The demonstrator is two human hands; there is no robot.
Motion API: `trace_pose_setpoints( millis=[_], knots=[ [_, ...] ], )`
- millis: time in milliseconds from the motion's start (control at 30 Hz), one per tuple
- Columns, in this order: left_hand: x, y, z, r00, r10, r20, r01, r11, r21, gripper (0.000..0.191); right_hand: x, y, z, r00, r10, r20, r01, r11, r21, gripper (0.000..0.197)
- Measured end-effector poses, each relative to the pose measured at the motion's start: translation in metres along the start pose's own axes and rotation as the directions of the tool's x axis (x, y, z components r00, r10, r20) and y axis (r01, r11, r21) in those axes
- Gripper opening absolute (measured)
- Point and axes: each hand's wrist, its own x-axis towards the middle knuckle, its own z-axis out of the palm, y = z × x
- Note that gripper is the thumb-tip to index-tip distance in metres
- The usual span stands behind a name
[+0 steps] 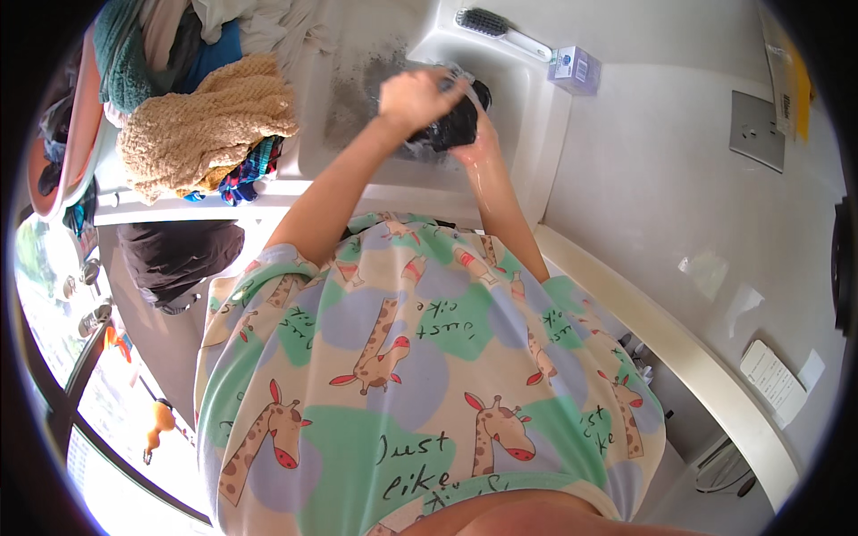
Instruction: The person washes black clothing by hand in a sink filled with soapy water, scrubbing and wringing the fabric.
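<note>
A wet black item (456, 127), probably cloth, is held over the grey water in a white sink basin (529, 134). My right hand (481, 137) grips it from the right side, with water or suds running down the wrist. Over its upper left part is my left hand (417, 99), blurred, with the fingers curled towards the right hand; whether they grip the item cannot be made out. Something pale and shiny, perhaps suds, shows between the hands. Dark specks lie on the basin's left side.
A scrubbing brush (503, 32) and a purple-and-white box (575, 70) rest on the sink's right ledge. Left of the basin are a beige textured cloth (208, 120), a green towel (124, 60) and other laundry. A pink basin (90, 127) stands at the far left. A wall socket (757, 130) is at right.
</note>
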Motion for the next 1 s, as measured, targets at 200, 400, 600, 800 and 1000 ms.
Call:
trace_pose_setpoints(
  millis=[200, 400, 600, 800, 1000],
  knots=[
    [0.002, -0.069, 0.002, 0.984, -0.172, 0.041, 0.166, 0.979, 0.118, 0.047, -0.035, -0.007, 0.024, 0.952, -0.304, -0.026, 0.237, 0.791, -0.564, 0.030],
    [0.004, -0.117, 0.004, 0.967, -0.211, 0.145, 0.146, 0.920, 0.365, 0.068, -0.025, -0.014, -0.020, 0.912, -0.075, -0.403, -0.047, 0.958, -0.283, 0.052],
    [-0.007, -0.055, 0.027, 0.975, 0.157, 0.158, -0.199, 0.932, 0.303, 0.106, -0.020, -0.003, 0.003, 0.806, -0.025, -0.591, -0.074, 0.987, -0.143, 0.075],
    [0.006, -0.063, 0.068, 0.910, 0.000, 0.416, -0.017, 0.999, 0.036, 0.087, -0.002, 0.008, -0.004, 0.905, 0.029, -0.424, -0.052, 0.998, -0.043, 0.087],
    [-0.020, -0.011, 0.028, 0.862, 0.416, 0.289, -0.349, 0.901, -0.257, 0.030, 0.015, 0.006, -0.037, 0.952, -0.071, -0.299, 0.098, 0.992, 0.077, 0.095]
  ],
)
